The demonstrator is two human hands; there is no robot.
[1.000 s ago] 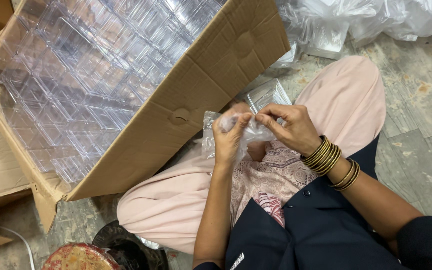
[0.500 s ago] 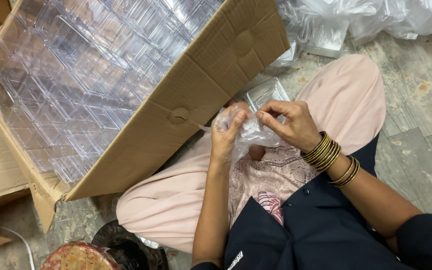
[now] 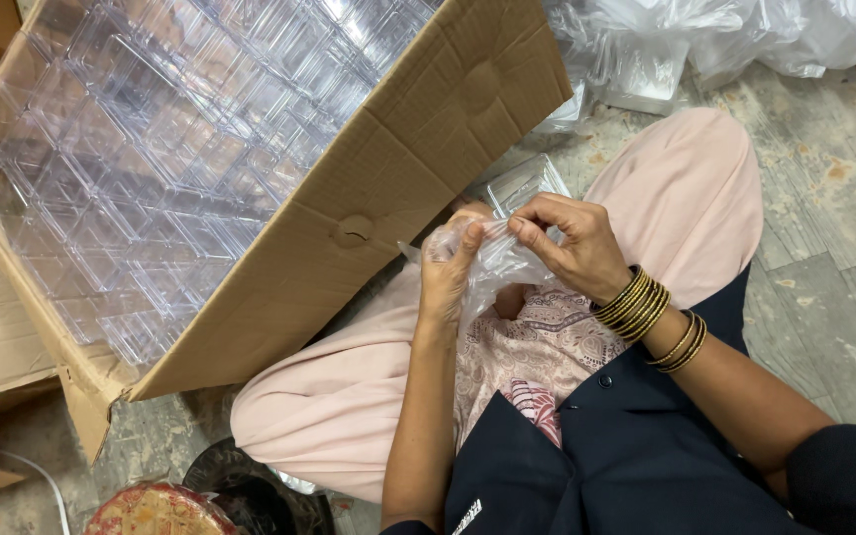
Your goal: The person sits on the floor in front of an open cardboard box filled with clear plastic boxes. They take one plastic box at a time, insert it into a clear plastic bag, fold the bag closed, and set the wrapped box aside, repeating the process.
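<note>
Grey stone floor (image 3: 824, 248) carries the whole setup, with bare tiles open at right and lower right. A large cardboard box (image 3: 418, 178) lies tilted at upper left, packed with clear plastic containers (image 3: 151, 159); its long lower flap edge runs diagonally down to the person's pink-trousered knee, leaving little room on that side. Crumpled clear plastic sheeting (image 3: 705, 40) lines the top edge. Above the lap, the left hand (image 3: 448, 277) grips a thin clear plastic bag (image 3: 502, 266), fingers closed on its left side. The right hand (image 3: 572, 243), gold bangles (image 3: 636, 302) at its wrist, pinches the bag's top edge. One clear container (image 3: 522, 183) lies just behind the hands. A round patterned object (image 3: 156, 510) sits at bottom left.
</note>
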